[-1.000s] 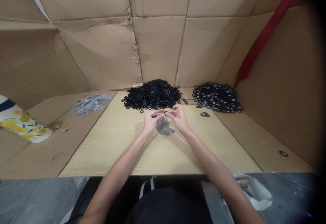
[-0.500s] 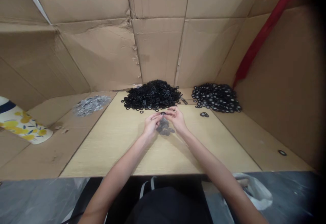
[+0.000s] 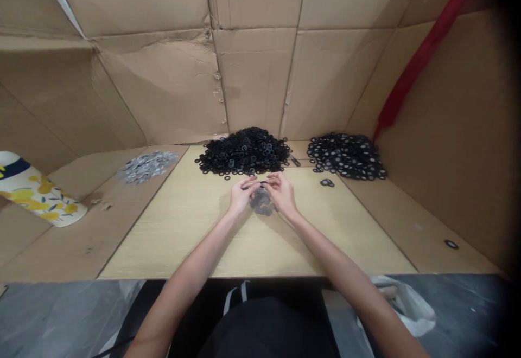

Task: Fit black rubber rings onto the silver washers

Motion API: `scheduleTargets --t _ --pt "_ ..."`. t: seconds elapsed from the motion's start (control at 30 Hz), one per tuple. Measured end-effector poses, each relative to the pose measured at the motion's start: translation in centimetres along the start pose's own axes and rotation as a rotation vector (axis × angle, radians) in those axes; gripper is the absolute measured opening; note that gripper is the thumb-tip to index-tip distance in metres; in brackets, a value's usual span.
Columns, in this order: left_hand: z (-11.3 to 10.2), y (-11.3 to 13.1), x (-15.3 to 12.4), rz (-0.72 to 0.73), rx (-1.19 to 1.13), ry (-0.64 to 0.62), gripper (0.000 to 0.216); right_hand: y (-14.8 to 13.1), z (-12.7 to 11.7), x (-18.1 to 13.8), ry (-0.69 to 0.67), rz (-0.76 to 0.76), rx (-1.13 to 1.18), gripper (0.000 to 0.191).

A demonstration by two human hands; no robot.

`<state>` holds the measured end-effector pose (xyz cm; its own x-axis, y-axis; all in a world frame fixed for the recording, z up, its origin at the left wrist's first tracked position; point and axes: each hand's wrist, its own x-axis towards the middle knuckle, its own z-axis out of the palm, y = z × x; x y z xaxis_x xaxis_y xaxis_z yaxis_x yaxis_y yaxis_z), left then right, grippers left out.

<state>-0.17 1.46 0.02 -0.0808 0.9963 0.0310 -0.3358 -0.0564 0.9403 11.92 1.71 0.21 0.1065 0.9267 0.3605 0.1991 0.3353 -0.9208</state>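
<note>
tabletop (image 3: 163,244) beneath, left hand (image 3: 240,195) and right hand (image 3: 284,192) pinch ring (image 3: 263,184)

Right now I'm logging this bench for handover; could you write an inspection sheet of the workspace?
Surface: pale yellow board, cardboard on both sides.
Job's things: black ring pile, grey disc pile, pile of pale-centred black rings; grey pieces under the hands.
Clutter: patterned container at left; small dark tool between the two dark piles.
Hands: left hand and right hand pinch a small black ring.
Cables: thin dark strand at bottom left, nature unclear.
Surroundings: cardboard walls, red strip, white bag below the edge.
</note>
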Motion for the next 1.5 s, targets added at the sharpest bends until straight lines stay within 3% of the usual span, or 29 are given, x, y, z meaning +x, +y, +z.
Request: scheduleTargets --t 0.17,0.3,0.53,0.67,0.97,1.17,1.33,1.5 --pt "0.2 0.4 -0.4 0.044 0.094 0.010 0.033 0.0 0.1 -0.3 0.033 -0.044 -0.072 0.023" --pt "0.1 0.4 -0.2 0.052 0.116 0.018 0.032 -0.2 0.2 -0.3 -0.016 -0.055 -0.023 0.023" --pt "-0.3 -0.3 0.4 0.054 0.032 0.089 0.033 -0.2 0.3 0.1 -0.076 0.101 0.236 0.033" --pt "-0.2 -0.6 0.4 0.030 -0.014 0.061 0.036 0.0 0.2 0.2 -0.052 0.139 0.296 0.035" --pt "-0.2 -0.1 0.2 -0.049 -0.049 0.008 0.037 0.1 0.3 0.1 -0.056 0.068 0.232 0.026" --pt "0.1 0.5 -0.2 -0.113 -0.170 -0.012 0.034 -0.1 0.1 0.1 -0.097 -0.092 0.112 0.016" --pt "0.1 0.6 -0.1 -0.108 -0.239 0.014 0.032 0.0 0.0 0.0 -0.168 -0.213 -0.030 0.034" --pt "0.1 0.6 -0.2 -0.125 -0.255 0.022 0.028 0.3 -0.1 -0.4 -0.176 -0.370 -0.345 0.044"
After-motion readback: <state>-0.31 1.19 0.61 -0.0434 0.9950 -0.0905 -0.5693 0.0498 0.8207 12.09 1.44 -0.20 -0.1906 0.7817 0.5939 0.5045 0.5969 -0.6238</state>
